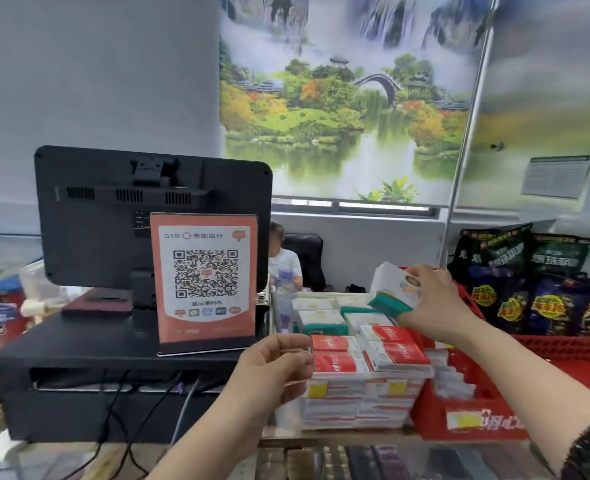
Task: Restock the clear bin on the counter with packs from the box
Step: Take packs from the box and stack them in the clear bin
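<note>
A clear bin (pixel 335 407) stands on the counter, filled with red-and-white packs (pixel 335 362) at the front and white-and-green packs (pixel 321 318) at the back. My right hand (pixel 432 303) grips a white-and-green pack (pixel 392 289) tilted above the bin's back right part. My left hand (pixel 276 362) is at the bin's front left corner, with thumb and fingers curled round its rim. The box is out of view.
A black register with its monitor (pixel 148 216) and an orange QR-code sign (pixel 205 278) stands left of the bin. A red basket (pixel 466 414) and dark snack bags (pixel 528 282) sit to the right. A person sits behind the counter.
</note>
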